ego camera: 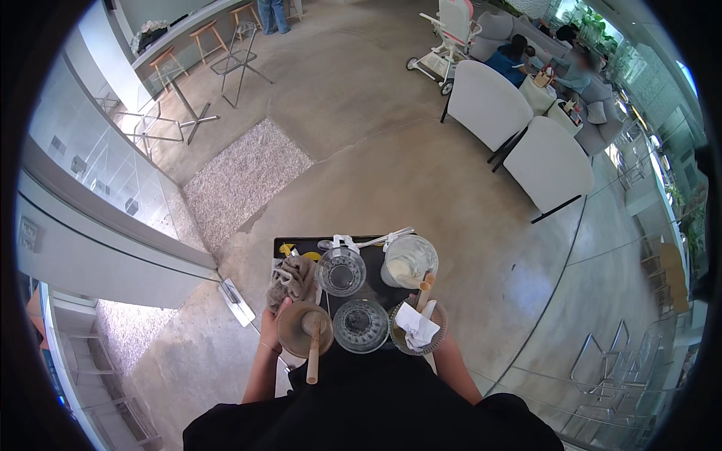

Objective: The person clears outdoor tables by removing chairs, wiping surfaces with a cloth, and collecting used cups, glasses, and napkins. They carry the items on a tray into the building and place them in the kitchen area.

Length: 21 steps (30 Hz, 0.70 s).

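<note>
A black serving tray (372,282) is held level in front of my body. My left hand (274,327) grips its left edge, beside a crumpled grey-brown cloth (292,281) and a drinking glass with brown residue and a wide straw (305,330). My right hand (443,341) is at the right edge, mostly hidden behind a ribbed glass (418,338) holding a crumpled white napkin (416,324) and a straw. Two clear glasses (341,272) stand in the middle. A larger glass with whitish residue (409,262) stands at the back right, near cutlery (381,239) along the far edge.
White chairs (547,163), a high chair (448,45) and seated people (510,59) are at the upper right. A glass-and-white partition (124,248) stands at left. Metal stools (242,62) stand at upper left, and metal chairs (609,366) at lower right.
</note>
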Tool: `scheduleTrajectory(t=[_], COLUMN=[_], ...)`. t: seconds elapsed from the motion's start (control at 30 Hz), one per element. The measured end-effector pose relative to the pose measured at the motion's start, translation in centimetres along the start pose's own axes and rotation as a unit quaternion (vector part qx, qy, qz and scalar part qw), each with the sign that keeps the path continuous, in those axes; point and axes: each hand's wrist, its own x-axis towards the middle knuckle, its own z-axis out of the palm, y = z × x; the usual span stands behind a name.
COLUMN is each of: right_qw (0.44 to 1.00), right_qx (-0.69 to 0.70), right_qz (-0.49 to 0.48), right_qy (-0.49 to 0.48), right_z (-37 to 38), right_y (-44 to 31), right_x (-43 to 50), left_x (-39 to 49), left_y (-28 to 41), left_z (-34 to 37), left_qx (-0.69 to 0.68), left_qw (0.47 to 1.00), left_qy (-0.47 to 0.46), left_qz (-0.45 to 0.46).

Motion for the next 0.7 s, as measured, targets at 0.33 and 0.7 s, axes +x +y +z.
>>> scheduleTrajectory(t=[0.33, 0.7], right_qw=[0.982, 0.839], right_qx=[-0.031, -0.406], right_qz=[-0.017, -0.051], right_qy=[0.186, 0.359], right_z=[-9.6, -21.0], right_y=[-14.6, -31.7], right_x=[17.3, 39.5], left_x=[20.2, 44.5], left_y=[13.0, 27.5], left_z=[11.7, 25.2], left_qx=[0.05, 0.038], left_qw=[0.994, 0.997], left_qy=[-0.076, -0.022], left_qz=[0.054, 0.061])
